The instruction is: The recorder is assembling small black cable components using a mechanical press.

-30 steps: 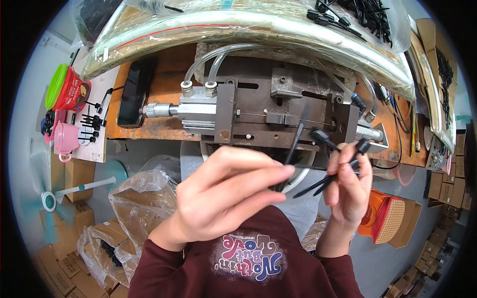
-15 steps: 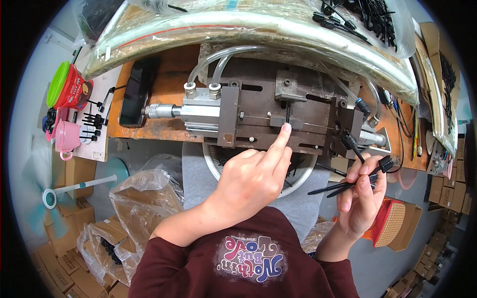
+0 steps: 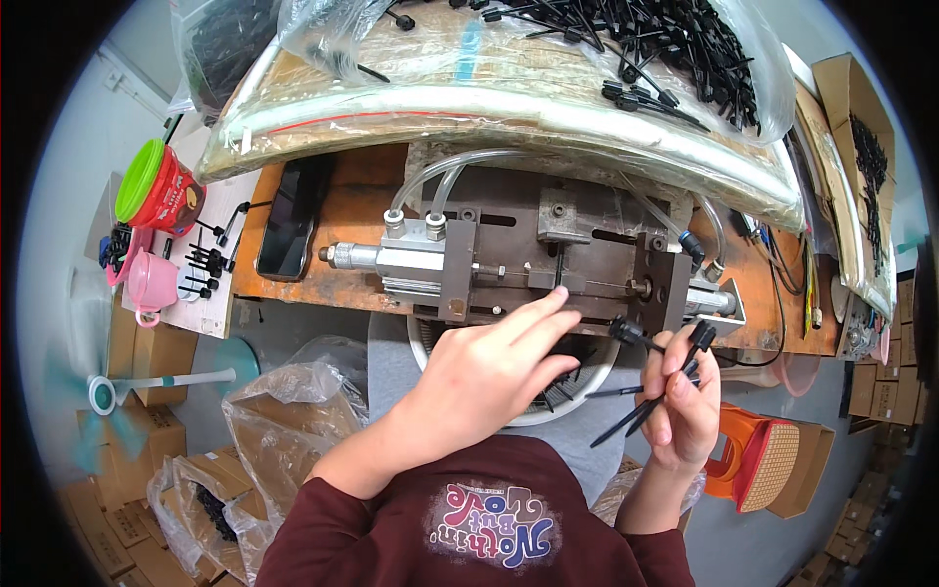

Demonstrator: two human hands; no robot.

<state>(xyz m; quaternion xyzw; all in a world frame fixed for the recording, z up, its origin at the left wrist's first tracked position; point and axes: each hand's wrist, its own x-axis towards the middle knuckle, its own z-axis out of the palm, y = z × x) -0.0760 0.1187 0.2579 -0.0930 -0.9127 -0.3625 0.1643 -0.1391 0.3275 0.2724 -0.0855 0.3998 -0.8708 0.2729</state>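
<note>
My left hand [image 3: 489, 377] has its fingers stretched out, the index fingertip at the front of a small dark block [image 3: 557, 282] on the metal fixture [image 3: 518, 235]. A thin black rod-like part [image 3: 560, 260] stands in that block, below a steel clamp piece [image 3: 563, 223]. On either side, an air cylinder [image 3: 411, 264] on the left and another [image 3: 709, 299] on the right point thin rods at the block. In my right hand [image 3: 683, 406] are several black plastic stems with knobbed heads [image 3: 626, 416], pinched between fingers and thumb.
Below the fixture a white basket [image 3: 587, 396] holds black parts. A plastic-wrapped shelf [image 3: 509, 108] with a heap of black stems [image 3: 685, 59] overhangs the back. A phone [image 3: 290, 220] lies left, near a pink cup [image 3: 153, 282] and red tub [image 3: 176, 201]. Clear hoses [image 3: 435, 181] feed the cylinders.
The cylinder rods have extended inward toward the block from both sides. My left fingers have spread and the index has eased back slightly. My right hand has moved left with the stems.
</note>
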